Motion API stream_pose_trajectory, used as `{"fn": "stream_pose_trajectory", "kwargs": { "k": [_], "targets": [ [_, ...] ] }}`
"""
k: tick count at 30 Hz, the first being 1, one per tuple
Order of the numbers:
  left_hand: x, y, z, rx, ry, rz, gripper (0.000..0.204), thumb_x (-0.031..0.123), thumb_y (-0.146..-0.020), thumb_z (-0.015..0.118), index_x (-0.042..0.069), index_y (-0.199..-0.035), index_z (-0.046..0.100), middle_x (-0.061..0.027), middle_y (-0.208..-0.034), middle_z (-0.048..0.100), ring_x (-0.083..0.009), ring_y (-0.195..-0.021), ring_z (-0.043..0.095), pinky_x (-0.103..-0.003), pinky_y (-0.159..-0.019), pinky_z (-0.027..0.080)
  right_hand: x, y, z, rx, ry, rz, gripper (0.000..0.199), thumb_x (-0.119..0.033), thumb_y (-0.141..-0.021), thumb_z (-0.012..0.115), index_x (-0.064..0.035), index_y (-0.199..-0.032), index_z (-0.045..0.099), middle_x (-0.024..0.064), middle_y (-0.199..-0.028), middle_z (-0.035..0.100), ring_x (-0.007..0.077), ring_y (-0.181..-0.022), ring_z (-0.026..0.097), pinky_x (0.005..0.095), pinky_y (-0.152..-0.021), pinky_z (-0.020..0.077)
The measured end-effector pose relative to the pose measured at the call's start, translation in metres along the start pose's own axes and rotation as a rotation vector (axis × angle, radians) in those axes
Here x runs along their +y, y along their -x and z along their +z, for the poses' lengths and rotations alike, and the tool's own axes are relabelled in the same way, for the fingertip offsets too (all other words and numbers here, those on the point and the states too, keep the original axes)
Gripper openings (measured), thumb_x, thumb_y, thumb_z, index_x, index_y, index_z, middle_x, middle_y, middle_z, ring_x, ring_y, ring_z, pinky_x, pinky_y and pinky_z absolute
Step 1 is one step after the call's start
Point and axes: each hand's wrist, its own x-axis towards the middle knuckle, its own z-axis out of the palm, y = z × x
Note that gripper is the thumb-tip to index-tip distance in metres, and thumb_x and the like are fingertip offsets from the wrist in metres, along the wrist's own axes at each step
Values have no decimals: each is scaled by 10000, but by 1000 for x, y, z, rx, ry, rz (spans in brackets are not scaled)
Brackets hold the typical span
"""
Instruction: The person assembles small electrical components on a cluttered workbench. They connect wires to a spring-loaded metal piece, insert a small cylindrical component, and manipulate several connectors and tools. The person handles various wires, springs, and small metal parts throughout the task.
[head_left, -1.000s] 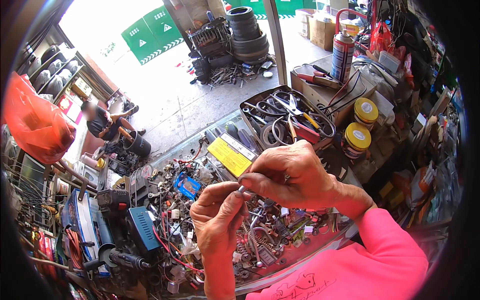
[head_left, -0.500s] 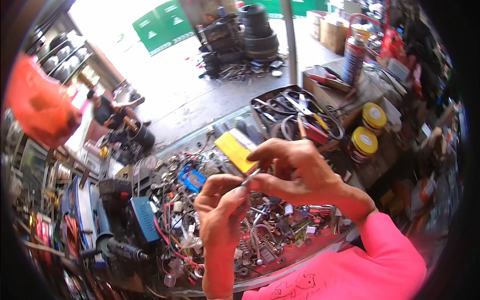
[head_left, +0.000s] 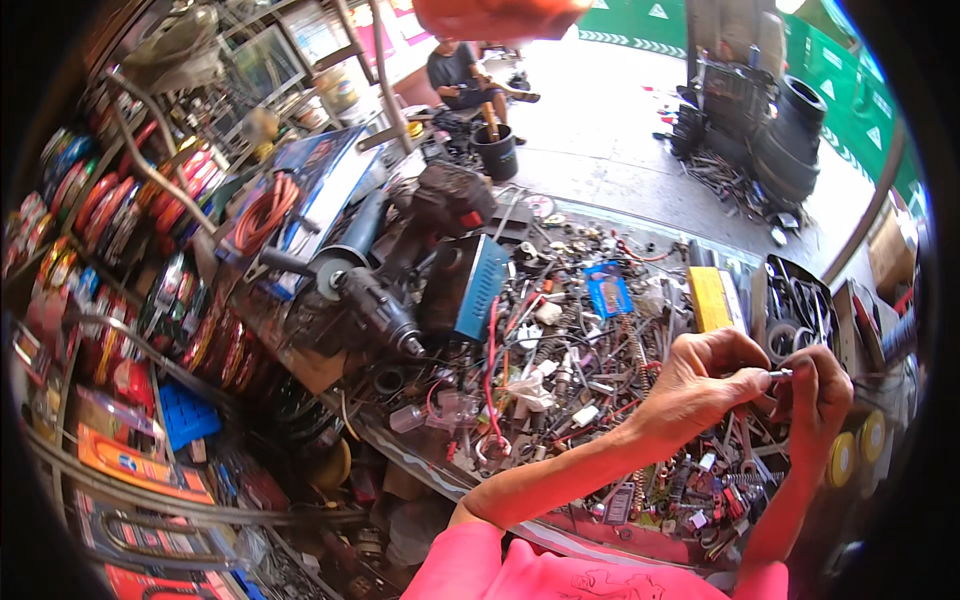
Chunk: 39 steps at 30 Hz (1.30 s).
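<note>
Over the right part of a cluttered workbench, both my hands meet at a small, pale metallic piece (head_left: 781,373), too small to name. My left hand (head_left: 706,378) pinches one end between thumb and fingertips. At the other end, my right hand (head_left: 818,395) has its fingers closed on it. Just beyond the hands lies a yellow box (head_left: 708,300), and a blue packet (head_left: 607,290) is farther left. Beneath my hands are many loose screws, springs and small metal parts (head_left: 700,490).
On the bench's left are a teal metal box (head_left: 480,290), a black power drill (head_left: 375,310) and an angle grinder (head_left: 335,270). A rack of coloured coils (head_left: 100,210) stands at far left. A seated person (head_left: 460,80) is beyond, near a black bucket (head_left: 495,155).
The view has swung left, so the bench, hands and doorway appear farther right, and the rack and drill show more fully. Both hands still hold the small piece between them.
</note>
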Motion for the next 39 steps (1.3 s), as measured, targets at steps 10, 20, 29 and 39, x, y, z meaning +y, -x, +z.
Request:
{"fn": "stream_pose_trajectory", "kwargs": {
  "k": [10,20,29,39],
  "targets": [
    [-1,2,5,-72,-99,44,99,66,-900,579,-33,-896,585,-60,-772,638,-76,-631,582,-213,-548,496,22,0,-14,19,125,-150,374,-317,-922,565,-40,-686,481,-27,-483,412,20,-336,356,184,-330,236],
    [-2,4,4,-35,-275,229,124,-57,-830,593,-32,-950,575,-44,-839,615,-90,-806,608,-218,-704,501,23,1,-10,17,75,-83,404,-298,-927,567,-30,-630,508,-46,-444,382,20,-320,349,200,-312,208],
    [3,5,6,-39,-229,153,214,-7,-815,659,10,-1018,596,-27,-902,628,-71,-835,594,-197,-691,497,6,4,2,144,-17,5,405,-307,-919,580,-31,-632,510,-24,-464,441,25,-346,380,185,-329,256],
    [12,3,1,11,-360,-79,247,223,-873,655,-7,-958,629,-39,-831,639,-51,-691,543,-187,-599,440,-16,2,8,124,27,-138,345,-225,-892,623,-16,-629,549,-26,-488,444,38,-400,422,218,-383,267]
  ]
}}
